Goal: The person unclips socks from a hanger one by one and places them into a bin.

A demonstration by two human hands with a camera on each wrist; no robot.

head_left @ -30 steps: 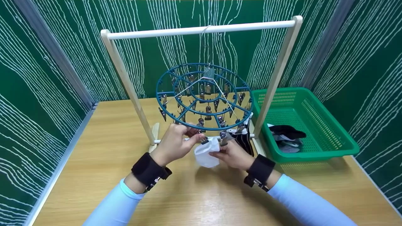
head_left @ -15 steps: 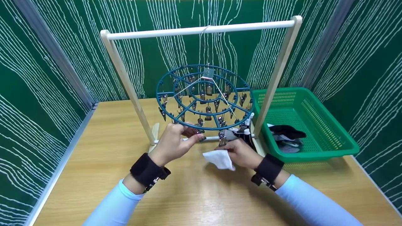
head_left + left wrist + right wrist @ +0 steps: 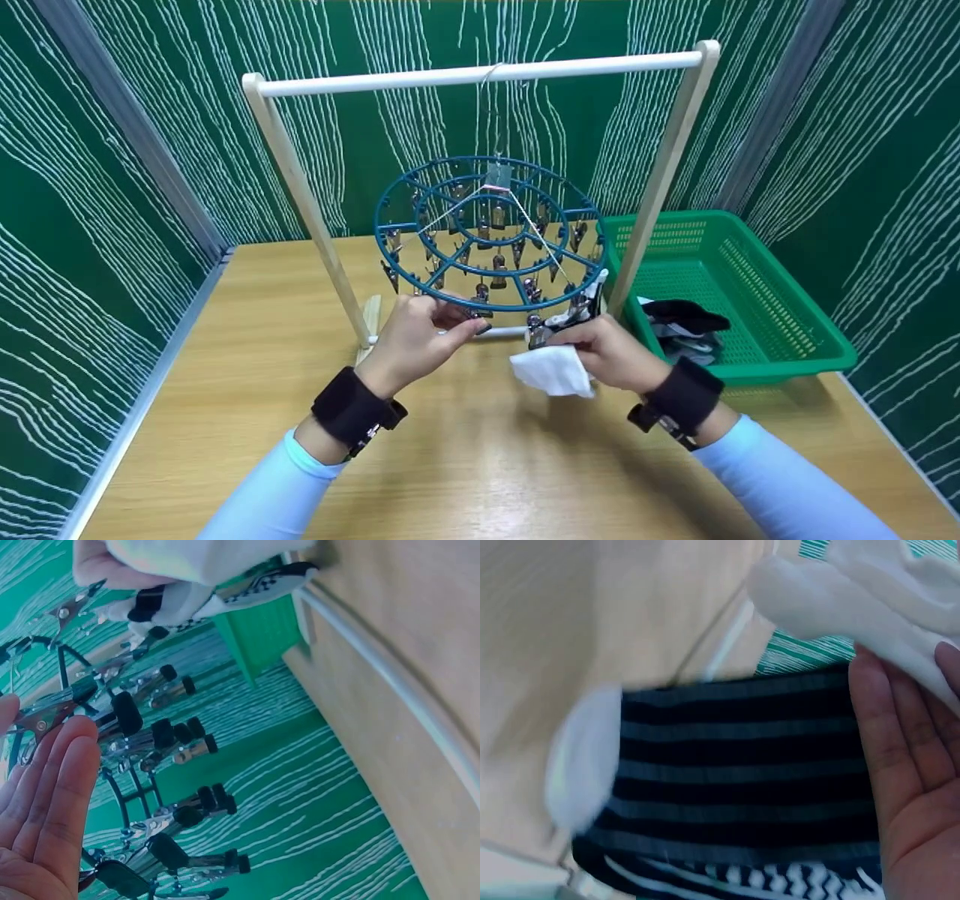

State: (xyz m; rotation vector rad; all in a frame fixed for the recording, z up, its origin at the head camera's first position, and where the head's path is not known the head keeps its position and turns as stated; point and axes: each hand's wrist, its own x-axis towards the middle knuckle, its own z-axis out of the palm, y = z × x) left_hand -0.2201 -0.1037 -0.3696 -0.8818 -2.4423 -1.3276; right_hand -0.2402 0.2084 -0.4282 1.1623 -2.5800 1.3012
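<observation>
A teal round clip hanger (image 3: 487,232) hangs from a wooden rack (image 3: 480,73). At the ring's front edge my left hand (image 3: 466,321) pinches a metal clip (image 3: 480,324); in the left wrist view my fingers (image 3: 52,787) lie beside the clips (image 3: 120,716). My right hand (image 3: 574,349) grips a white sock (image 3: 553,371) just below the ring's right side, free of any clip. The right wrist view has that white sock (image 3: 855,592) above my palm. A black striped sock (image 3: 742,765) hangs clipped on the ring (image 3: 583,311) right behind it.
A green basket (image 3: 787,300) stands at the right on the wooden table (image 3: 262,360), with dark socks (image 3: 686,319) inside. The rack's right post (image 3: 660,187) stands between hanger and basket. Green patterned walls close in on three sides.
The white sock has come away from the front clip. My right hand has carried it down and then to the right. My left hand has stayed at the clip.
</observation>
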